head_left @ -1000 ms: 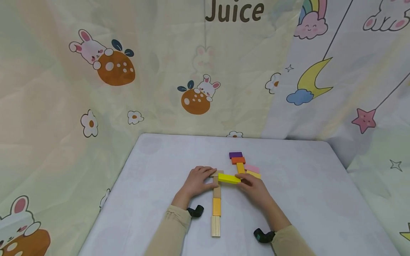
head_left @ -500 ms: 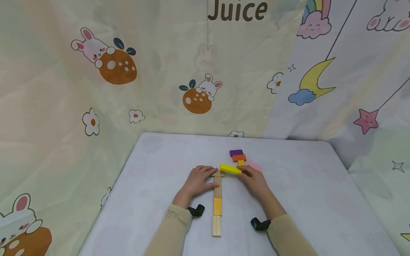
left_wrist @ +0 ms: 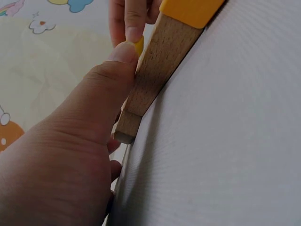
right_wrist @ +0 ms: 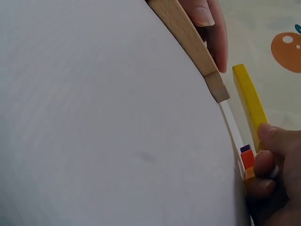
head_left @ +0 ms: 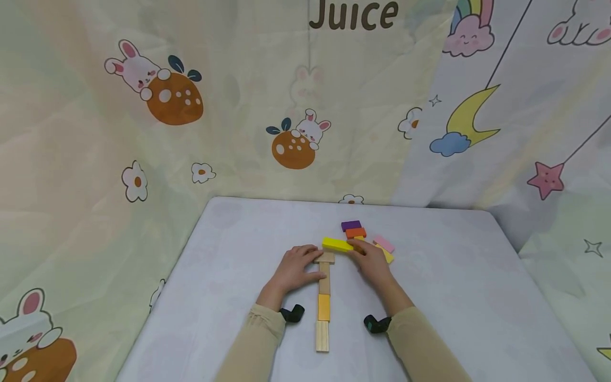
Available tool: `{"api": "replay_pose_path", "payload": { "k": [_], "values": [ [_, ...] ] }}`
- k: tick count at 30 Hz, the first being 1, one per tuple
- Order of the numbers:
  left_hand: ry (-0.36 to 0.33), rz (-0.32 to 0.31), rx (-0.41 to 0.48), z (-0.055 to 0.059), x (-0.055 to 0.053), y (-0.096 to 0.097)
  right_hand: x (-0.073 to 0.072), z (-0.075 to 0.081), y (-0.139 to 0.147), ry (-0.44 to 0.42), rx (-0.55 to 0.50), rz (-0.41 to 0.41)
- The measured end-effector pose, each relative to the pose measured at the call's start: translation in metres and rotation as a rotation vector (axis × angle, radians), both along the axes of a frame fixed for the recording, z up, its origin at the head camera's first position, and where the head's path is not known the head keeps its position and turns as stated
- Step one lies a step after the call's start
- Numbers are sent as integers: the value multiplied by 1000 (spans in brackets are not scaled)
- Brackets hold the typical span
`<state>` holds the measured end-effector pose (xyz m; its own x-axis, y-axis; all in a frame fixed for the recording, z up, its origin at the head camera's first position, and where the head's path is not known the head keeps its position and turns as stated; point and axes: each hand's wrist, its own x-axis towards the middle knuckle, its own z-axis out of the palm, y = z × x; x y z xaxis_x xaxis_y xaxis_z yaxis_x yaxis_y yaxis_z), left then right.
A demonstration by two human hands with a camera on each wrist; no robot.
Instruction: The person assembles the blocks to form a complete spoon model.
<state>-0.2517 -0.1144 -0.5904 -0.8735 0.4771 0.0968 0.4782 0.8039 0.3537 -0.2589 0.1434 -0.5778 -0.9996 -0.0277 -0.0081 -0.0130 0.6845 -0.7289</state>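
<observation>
1. Pinching the bright yellow block (head_left: 335,244) between thumb and fingers, a person's right hand (head_left: 371,261) had moved forward and inward over the past second, taking the block from beside the row (head_left: 324,307) to just beyond its wooden crosspiece (head_left: 325,258).
2. Ahead of the left hand, the yellow block lay crosswise, a gap from the crosspiece showing in the right wrist view; whether it touched the table could not be told. Placing it appeared unfinished.
3. Spread beside the row, the left hand (head_left: 294,268) had stayed put, partly open, fingertips at the crosspiece and apparently steadying it.
4. Just outside the right hand, the pink block (head_left: 384,243) and pale yellow block (head_left: 385,254) had turned to a steeper slant, suggesting a nudge.
</observation>
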Motion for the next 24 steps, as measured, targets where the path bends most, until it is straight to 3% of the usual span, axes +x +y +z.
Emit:
{"api": "replay_pose_path", "payload": {
  "k": [9,24],
  "values": [
    [-36,23,23,2,0,1,-6,4,-18,-59,25,18],
    [-2,1,-13,1,-1,1,-11,4,-29,-7,165,78]
  ]
}}
